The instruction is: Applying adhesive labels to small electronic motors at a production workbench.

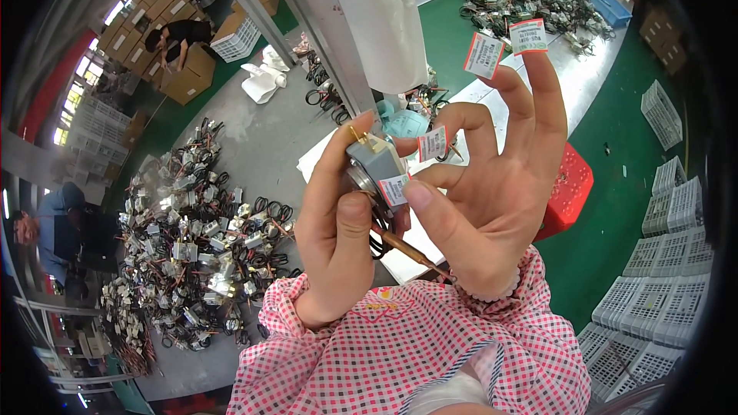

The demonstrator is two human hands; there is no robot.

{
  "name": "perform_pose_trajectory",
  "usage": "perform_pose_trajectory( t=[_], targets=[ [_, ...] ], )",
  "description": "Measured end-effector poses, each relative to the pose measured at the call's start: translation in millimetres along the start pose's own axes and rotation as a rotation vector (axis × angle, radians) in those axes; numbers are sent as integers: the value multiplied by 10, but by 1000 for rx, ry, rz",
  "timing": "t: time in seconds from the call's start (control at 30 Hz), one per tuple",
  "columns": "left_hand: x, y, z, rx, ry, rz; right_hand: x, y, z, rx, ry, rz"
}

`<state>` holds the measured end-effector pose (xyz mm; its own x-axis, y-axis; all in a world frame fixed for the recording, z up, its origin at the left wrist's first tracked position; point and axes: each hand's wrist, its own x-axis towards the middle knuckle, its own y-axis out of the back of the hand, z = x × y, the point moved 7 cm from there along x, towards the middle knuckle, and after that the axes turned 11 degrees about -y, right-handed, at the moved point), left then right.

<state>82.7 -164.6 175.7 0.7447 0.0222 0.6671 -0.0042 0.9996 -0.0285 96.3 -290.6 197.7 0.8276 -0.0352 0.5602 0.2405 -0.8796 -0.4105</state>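
My left hand (332, 234) grips a small grey control unit (372, 155), perhaps a thermostat, between thumb and fingers. It has gold-coloured prongs at its top and a round metal part on its side. A copper-coloured tube (407, 248) runs from below it toward my right wrist. My right hand (496, 177) pinches a small red-and-white label (393, 190) between thumb and index finger, against the unit's side. More such labels cling to its other fingertips: one label (432, 144) near the unit, another label (484, 54) higher, and a third label (528, 36) on the raised little finger.
A large heap of similar wired units (207, 238) covers the bench at left; another pile (530, 8) lies at the far right. Beyond my right hand is a red stool (567, 188). Grey crates (653, 277) stack along the right. Two people are at left, one by a carton (188, 77).
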Motion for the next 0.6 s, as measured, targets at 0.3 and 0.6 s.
perform_pose_trajectory(
  t=[0.3, 0.6],
  targets=[
    [-7, 18, -50, -55, 85, -32, 16, 7, 48, -32, 5, -15],
    [-24, 52, -62, -70, 117, -26, -7, -12, 85, -66, -19, 15]
  ],
)
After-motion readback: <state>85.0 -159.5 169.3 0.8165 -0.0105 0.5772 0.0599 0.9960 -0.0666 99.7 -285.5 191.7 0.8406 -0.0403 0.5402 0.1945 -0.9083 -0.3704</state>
